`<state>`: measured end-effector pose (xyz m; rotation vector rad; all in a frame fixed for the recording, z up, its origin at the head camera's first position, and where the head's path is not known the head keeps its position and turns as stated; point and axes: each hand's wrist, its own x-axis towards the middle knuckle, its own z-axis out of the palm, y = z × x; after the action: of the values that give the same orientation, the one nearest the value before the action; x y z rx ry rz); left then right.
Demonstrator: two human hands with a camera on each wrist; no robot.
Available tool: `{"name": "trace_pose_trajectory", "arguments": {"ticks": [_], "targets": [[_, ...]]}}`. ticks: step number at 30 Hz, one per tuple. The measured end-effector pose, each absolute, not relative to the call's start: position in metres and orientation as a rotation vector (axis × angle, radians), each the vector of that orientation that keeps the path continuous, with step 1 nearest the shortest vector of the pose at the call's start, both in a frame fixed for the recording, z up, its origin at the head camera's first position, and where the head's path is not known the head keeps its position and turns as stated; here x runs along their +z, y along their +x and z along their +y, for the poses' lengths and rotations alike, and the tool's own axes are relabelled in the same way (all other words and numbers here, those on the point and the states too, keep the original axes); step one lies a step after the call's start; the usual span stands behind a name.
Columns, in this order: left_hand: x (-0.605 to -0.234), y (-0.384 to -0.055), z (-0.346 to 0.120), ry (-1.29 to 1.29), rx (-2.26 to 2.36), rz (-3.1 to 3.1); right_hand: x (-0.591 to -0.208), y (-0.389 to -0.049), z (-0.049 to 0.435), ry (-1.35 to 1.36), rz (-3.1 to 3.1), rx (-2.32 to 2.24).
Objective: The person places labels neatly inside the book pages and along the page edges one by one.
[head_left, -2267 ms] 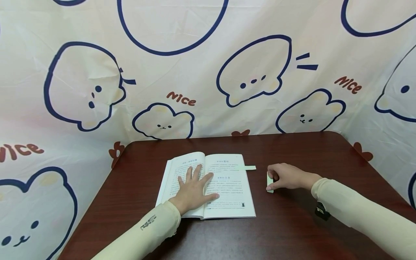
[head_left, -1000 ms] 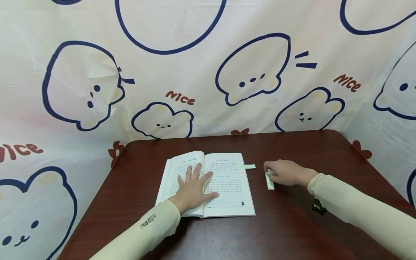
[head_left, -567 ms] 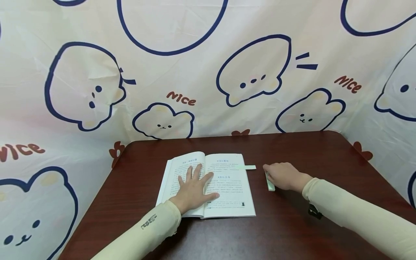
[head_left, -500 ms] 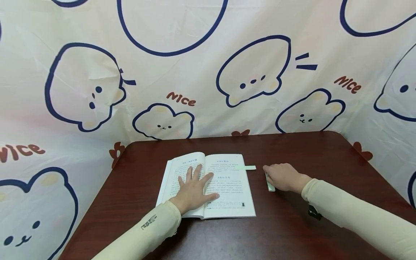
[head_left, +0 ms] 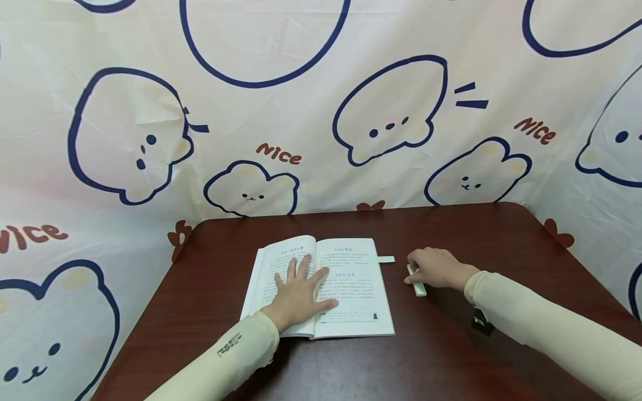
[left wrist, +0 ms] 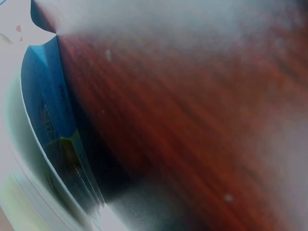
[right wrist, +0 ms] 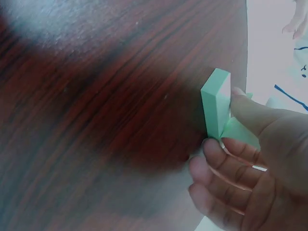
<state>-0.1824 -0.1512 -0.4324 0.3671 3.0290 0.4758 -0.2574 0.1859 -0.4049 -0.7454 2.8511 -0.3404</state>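
Observation:
An open book point(head_left: 351, 284) lies on the table, and my left hand point(head_left: 298, 295) rests across its pages with the fingers spread. In the left wrist view the blue cover point(left wrist: 48, 110) of the book curves up beside the table. A pale green sticky note point(head_left: 386, 259) juts out from the right-hand page. To the right of the book, my right hand point(head_left: 436, 268) pinches a slim pad of green sticky notes point(head_left: 419, 289). The right wrist view shows the thumb along the pad point(right wrist: 216, 103), with a green sheet point(right wrist: 240, 133) standing away from it near the curled fingers.
The dark red-brown wooden table point(head_left: 451, 356) has rounded far corners. A pale cloth point(head_left: 311, 111) with cartoon bears hangs behind it and along both sides. A black device point(head_left: 482, 322) sits under the right wrist.
My right hand has shifted a little left and turned about the sticky notes. Its thumb, hidden half a second ago, now shows at the pad's left side. The left hand and book stay put.

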Motion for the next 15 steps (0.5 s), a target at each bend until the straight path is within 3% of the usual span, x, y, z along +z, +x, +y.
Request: {"name": "trace_pose_trajectory", "arguments": {"ticks": [9, 15], "targets": [[-0.434, -0.183, -0.152, 0.371, 0.474, 3.028, -0.414, -0.267, 0.195, -0.755, 2.739, -0.583], [-0.434, -0.183, -0.152, 0.373, 0.465, 3.028, -0.416, -0.27, 0.196, -0.693, 2.763, -0.497]]}}
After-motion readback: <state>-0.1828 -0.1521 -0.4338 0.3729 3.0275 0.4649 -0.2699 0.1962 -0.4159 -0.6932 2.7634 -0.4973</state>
